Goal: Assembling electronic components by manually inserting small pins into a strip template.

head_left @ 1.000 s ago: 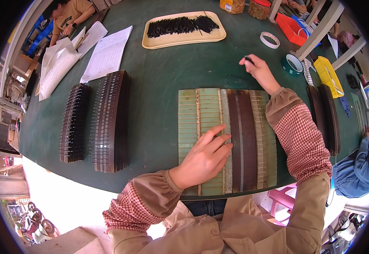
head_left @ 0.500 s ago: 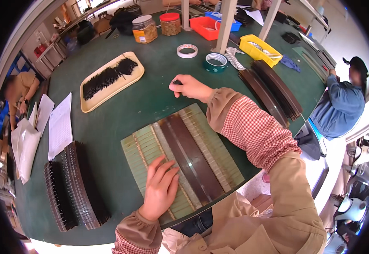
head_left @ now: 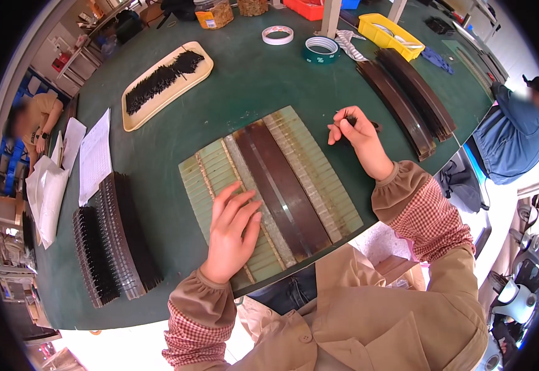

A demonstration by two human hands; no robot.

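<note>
My left hand (head_left: 231,234) rests on a green ribbed board (head_left: 316,164), palm down and fingers slightly apart, with nothing in it. Down the middle of the board lies a long dark brown strip (head_left: 275,185) with a thin pale line along it, just right of my left fingertips. Beyond the board's right side, my right hand (head_left: 361,139) is raised, its fingers closed on a small bunch of thin black pieces (head_left: 350,119). A cream tray (head_left: 135,122) at the far left holds many similar black pieces.
Dark strips with rows of black pins (head_left: 118,235) lie at left, near a paper sheet (head_left: 96,157). More brown strips (head_left: 399,108) lie at right. Tape rolls (head_left: 321,49) and a yellow bin (head_left: 390,37) stand farther back. Two people are at the table's sides.
My right hand has moved right and nearer to me, from beyond the board's far edge to its right side. My left hand stays on the board. The view has tilted downward.
</note>
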